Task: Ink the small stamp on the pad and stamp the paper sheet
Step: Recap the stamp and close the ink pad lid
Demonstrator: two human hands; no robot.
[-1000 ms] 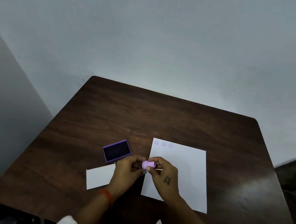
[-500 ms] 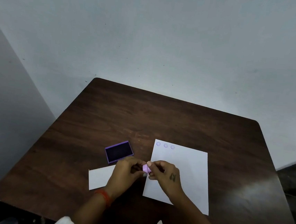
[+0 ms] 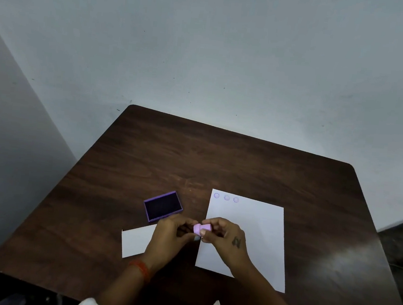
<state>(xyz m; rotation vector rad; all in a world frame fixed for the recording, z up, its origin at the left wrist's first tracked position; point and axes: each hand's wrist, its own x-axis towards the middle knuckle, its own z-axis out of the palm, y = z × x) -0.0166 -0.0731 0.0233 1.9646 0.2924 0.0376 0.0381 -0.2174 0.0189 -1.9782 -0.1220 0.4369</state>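
Observation:
A small pink stamp point(image 3: 201, 229) is pinched between the fingertips of both hands, lying sideways just above the left edge of the white paper sheet point(image 3: 257, 231). My left hand point(image 3: 171, 238) grips its left end and my right hand point(image 3: 226, 239) its right end. Three faint purple round prints point(image 3: 226, 197) sit in a row at the sheet's top left. The open purple ink pad point(image 3: 163, 206) lies on the table left of the sheet, a short way beyond my left hand.
A smaller white paper piece point(image 3: 136, 243) lies under my left wrist. The dark wooden table point(image 3: 219, 159) stands against a pale wall, with its edges near on the left and at the front.
The stamp has turned a little between my fingers and shows more of its pink body than half a second ago. Both hands stay in the same spot.

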